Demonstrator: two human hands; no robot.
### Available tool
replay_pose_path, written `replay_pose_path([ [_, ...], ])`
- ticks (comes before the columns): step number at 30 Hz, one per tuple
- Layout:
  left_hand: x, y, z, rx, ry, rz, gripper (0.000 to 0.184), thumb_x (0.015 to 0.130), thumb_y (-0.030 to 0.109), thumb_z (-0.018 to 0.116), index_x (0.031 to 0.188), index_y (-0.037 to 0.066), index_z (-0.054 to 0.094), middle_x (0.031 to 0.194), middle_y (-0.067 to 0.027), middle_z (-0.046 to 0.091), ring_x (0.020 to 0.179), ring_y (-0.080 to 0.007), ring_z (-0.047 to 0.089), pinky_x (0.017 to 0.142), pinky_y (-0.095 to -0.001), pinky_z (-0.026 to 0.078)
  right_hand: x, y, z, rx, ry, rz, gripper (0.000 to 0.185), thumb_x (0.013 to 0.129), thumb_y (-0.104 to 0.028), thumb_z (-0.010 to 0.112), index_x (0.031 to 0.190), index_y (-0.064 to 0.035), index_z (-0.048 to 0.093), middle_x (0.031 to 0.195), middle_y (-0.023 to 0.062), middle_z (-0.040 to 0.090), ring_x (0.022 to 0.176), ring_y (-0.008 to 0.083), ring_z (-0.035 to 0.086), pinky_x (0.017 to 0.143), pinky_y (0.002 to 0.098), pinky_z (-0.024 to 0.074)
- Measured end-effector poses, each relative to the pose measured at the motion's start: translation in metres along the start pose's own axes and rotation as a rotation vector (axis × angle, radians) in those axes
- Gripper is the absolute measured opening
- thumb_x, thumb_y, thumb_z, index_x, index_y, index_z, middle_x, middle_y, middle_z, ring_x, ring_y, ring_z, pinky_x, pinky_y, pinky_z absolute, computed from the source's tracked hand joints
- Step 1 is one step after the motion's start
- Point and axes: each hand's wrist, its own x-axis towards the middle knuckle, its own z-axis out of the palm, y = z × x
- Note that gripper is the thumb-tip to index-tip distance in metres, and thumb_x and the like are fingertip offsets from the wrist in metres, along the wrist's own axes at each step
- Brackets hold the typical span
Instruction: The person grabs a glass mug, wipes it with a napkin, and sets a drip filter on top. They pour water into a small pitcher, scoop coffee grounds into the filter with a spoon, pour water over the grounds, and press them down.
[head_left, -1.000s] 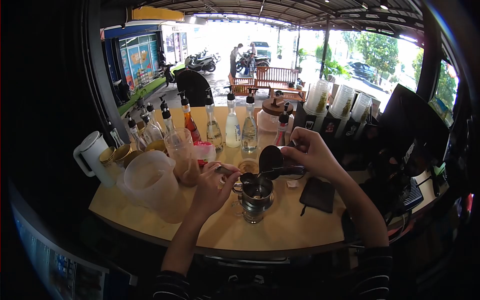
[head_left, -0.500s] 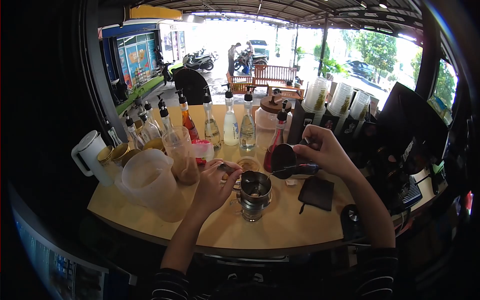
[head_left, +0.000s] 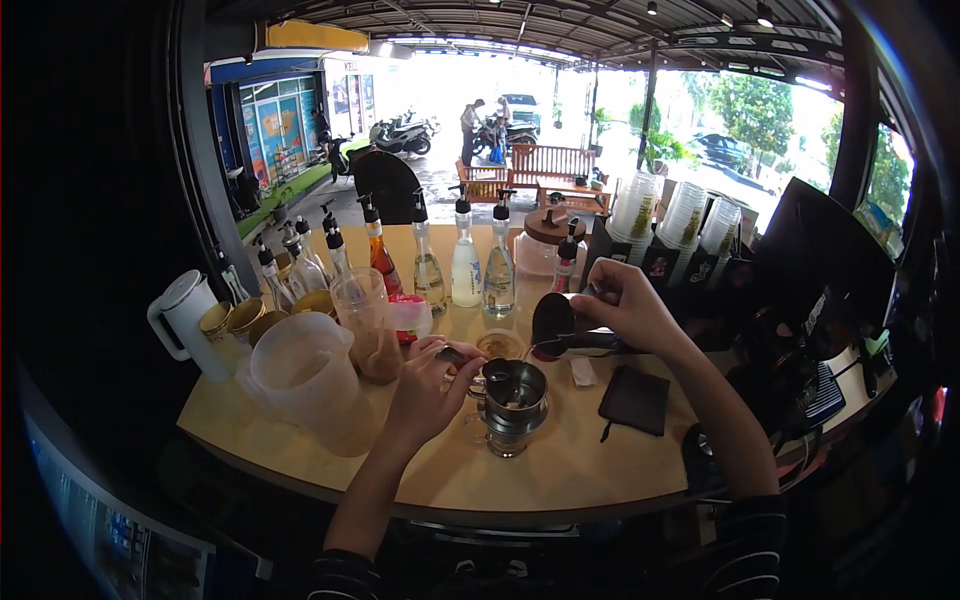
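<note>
Near the table's front stands a metal drip filter [head_left: 516, 390] on a glass cup [head_left: 507, 440]. My left hand [head_left: 428, 385] is closed on a spoon [head_left: 480, 364], whose bowl sits over the filter's rim. My right hand [head_left: 628, 308] grips a dark metal pitcher [head_left: 553, 325] by its handle, tilted toward the filter from the right. A thin stream seems to run from its lip toward the spoon. Behind the filter lies a small round dish [head_left: 500, 345]. Right of it are a white scrap [head_left: 583, 372] and a dark cloth pouch [head_left: 634, 400].
On the left stand a large plastic jug [head_left: 305, 375], a clear tumbler [head_left: 365, 325] and a white pitcher [head_left: 190, 318]. Several pump bottles [head_left: 465, 262] line the back, beside a wooden-lidded jar [head_left: 552, 245]. Stacked cups [head_left: 635, 208] and a dark screen [head_left: 800, 250] are at right.
The pitcher swung back to the right, then a little left again, and its stream is thinner than a second ago. The spoon stays at the filter. The camera view shifted slightly.
</note>
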Motion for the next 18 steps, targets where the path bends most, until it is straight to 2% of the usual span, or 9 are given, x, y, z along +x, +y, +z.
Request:
replay_pose_path([
  [2, -0.001, -0.002, 0.001, -0.009, 0.004, 0.012, 0.007, 0.082, 0.011, 0.064, 0.086, 0.005, 0.062, 0.083, -0.0055, 0.066, 0.078, -0.0249, 0.061, 0.09, -0.0397, 0.04, 0.005, 0.006, 0.004, -0.007, 0.002, -0.009, 0.027, 0.081, -0.016, 0.071, 0.074, -0.0071, 0.045, 0.062, -0.0083, 0.037, 0.057, -0.001, 0.029, 0.048, 0.0187, 0.0243],
  [7, -0.003, -0.004, 0.002, -0.016, -0.002, 0.019, 0.007, 0.082, 0.011, 0.064, 0.086, 0.006, 0.062, 0.083, -0.0052, 0.066, 0.078, -0.0256, 0.061, 0.09, -0.0405, 0.04, 0.009, 0.007, 0.007, -0.057, -0.027, -0.038, 0.02, 0.082, -0.011, 0.068, 0.079, -0.0041, 0.05, 0.069, -0.0045, 0.05, 0.061, -0.0015, 0.043, 0.054, 0.0162, 0.0392],
  [8, -0.003, -0.002, 0.002, -0.004, 0.006, 0.019, 0.007, 0.082, 0.011, 0.064, 0.086, 0.006, 0.062, 0.083, -0.0052, 0.066, 0.078, -0.0258, 0.061, 0.09, -0.0404, 0.04, 0.008, 0.007, 0.008, -0.056, -0.027, -0.037, 0.02, 0.082, -0.011, 0.068, 0.079, -0.0041, 0.05, 0.069, -0.0045, 0.05, 0.061, -0.0015, 0.043, 0.054, 0.0162, 0.0392],
  [10, -0.001, -0.002, 0.003, 0.006, 0.018, 0.024, 0.007, 0.082, 0.01, 0.064, 0.086, 0.006, 0.062, 0.082, -0.0053, 0.066, 0.078, -0.026, 0.061, 0.09, -0.0403, 0.04, 0.006, 0.011, 0.01, 0.152, -0.007, -0.007, 0.023, 0.08, -0.013, 0.07, 0.079, -0.001, 0.05, 0.064, -0.0044, 0.045, 0.057, -0.0017, 0.038, 0.049, 0.0183, 0.0333],
  [14, -0.002, -0.004, 0.007, 0.011, 0.012, 0.038, 0.007, 0.082, 0.012, 0.064, 0.086, 0.006, 0.063, 0.079, -0.0062, 0.066, 0.075, -0.0259, 0.062, 0.09, -0.0395, 0.041, -0.005, 0.028, 0.006, 0.22, 0.046, 0.035, 0.024, 0.082, -0.013, 0.069, 0.075, -0.0042, 0.048, 0.063, -0.0055, 0.046, 0.057, -0.0022, 0.04, 0.048, 0.0178, 0.0332],
  [16, -0.001, -0.004, 0.009, 0.021, 0.018, 0.046, 0.008, 0.083, 0.012, 0.065, 0.087, 0.006, 0.063, 0.078, -0.0067, 0.066, 0.074, -0.0253, 0.062, 0.09, -0.0391, 0.041, -0.014, 0.046, 0.005, 0.431, 0.133, 0.089, 0.024, 0.084, -0.012, 0.068, 0.073, -0.0066, 0.047, 0.063, -0.0063, 0.047, 0.057, -0.0016, 0.042, 0.049, 0.0178, 0.0345],
  [18, 0.001, -0.003, 0.008, 0.009, 0.025, 0.088, 0.008, 0.083, 0.013, 0.065, 0.088, 0.006, 0.065, 0.078, -0.0062, 0.067, 0.072, -0.0221, 0.062, 0.09, -0.039, 0.041, -0.024, 0.064, 0.007, 0.443, 0.187, 0.12, 0.023, 0.084, -0.012, 0.067, 0.073, -0.0072, 0.048, 0.063, -0.0064, 0.048, 0.056, -0.0011, 0.043, 0.049, 0.0179, 0.0353],
])
